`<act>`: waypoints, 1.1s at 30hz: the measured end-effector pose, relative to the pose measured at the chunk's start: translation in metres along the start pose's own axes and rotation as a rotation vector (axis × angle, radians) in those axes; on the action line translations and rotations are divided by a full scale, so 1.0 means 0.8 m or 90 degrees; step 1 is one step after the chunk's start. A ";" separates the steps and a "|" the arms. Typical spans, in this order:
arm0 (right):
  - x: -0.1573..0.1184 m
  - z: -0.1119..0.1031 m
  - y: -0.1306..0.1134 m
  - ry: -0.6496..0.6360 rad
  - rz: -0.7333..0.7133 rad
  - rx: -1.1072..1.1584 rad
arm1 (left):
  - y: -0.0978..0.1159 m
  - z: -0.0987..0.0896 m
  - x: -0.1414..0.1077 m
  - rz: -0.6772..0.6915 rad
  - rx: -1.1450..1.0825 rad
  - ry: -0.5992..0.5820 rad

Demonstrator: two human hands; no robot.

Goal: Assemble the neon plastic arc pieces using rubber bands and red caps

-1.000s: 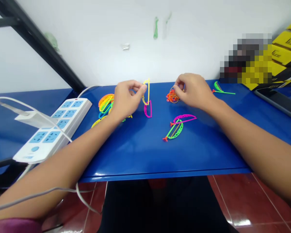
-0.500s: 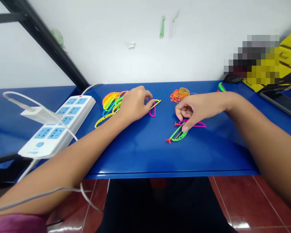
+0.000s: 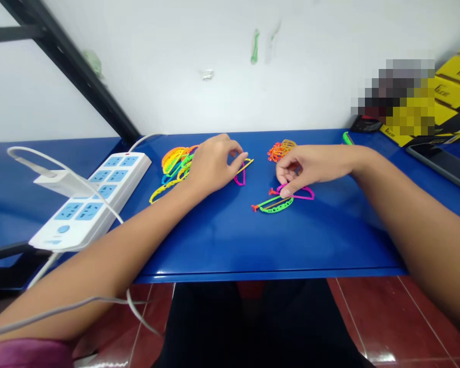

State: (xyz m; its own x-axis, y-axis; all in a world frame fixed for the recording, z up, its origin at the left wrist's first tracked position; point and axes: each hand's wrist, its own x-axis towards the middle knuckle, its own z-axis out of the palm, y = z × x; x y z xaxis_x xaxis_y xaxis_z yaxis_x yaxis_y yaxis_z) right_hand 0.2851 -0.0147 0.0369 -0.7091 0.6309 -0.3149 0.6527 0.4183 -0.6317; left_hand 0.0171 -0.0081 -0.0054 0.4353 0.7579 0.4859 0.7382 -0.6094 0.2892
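Observation:
My left hand (image 3: pixel 214 166) pinches a thin yellow plastic arc (image 3: pixel 246 164) at its tip, just above a small magenta arc (image 3: pixel 240 179) lying on the table. My right hand (image 3: pixel 302 171) has its fingertips on a magenta plastic arc (image 3: pixel 302 195), which overlaps a green perforated arc (image 3: pixel 276 206) with an orange tip. Behind my left hand lies a heap of neon plastic arcs (image 3: pixel 174 163). An orange tangle of thin plastic pieces (image 3: pixel 280 150) sits beyond my right hand.
The blue metal table (image 3: pixel 214 240) ends at a front edge above a red tiled floor (image 3: pixel 387 317). A white power strip (image 3: pixel 95 199) with a plugged-in adapter (image 3: pixel 57 183) stands at left. A green piece (image 3: pixel 347 138) lies at back right, near a dark tablet (image 3: pixel 440 158) and yellow boxes (image 3: pixel 454 76).
My right hand has come down from the orange tangle onto the magenta and green arcs, which have swung flatter and shifted left. The yellow arc has tipped from upright to nearly flat.

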 end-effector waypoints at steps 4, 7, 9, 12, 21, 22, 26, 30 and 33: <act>0.004 0.006 -0.011 0.148 -0.062 0.112 | 0.016 -0.004 -0.002 0.048 -0.175 0.014; 0.009 0.013 -0.015 0.275 -0.105 0.229 | 0.029 -0.006 -0.005 0.032 -0.305 -0.029; 0.014 0.019 -0.017 0.328 -0.123 0.268 | 0.032 -0.005 -0.006 0.010 -0.364 -0.051; 0.021 0.029 -0.020 0.347 -0.145 0.292 | 0.031 0.001 -0.007 -0.027 -0.421 -0.061; 0.035 0.042 -0.025 0.419 -0.213 0.383 | 0.033 -0.004 -0.002 -0.090 -0.566 -0.158; 0.036 0.042 -0.025 0.430 -0.220 0.390 | 0.033 -0.004 -0.002 -0.094 -0.582 -0.168; 0.040 0.048 -0.023 0.443 -0.230 0.425 | 0.023 0.005 -0.001 -0.110 -0.647 -0.171; 0.041 0.051 -0.022 0.402 -0.235 0.480 | 0.017 0.009 -0.001 -0.111 -0.687 -0.173; 0.040 0.050 -0.023 0.391 -0.229 0.483 | 0.020 0.002 -0.001 -0.108 -0.698 -0.194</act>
State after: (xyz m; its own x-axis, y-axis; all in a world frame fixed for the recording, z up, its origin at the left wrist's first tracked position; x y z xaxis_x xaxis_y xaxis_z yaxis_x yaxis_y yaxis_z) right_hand 0.2400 -0.0282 0.0100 -0.4321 0.8633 0.2607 -0.0608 0.2605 -0.9635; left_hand 0.0294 -0.0175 -0.0025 0.5901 0.7833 0.1952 0.0196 -0.2557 0.9666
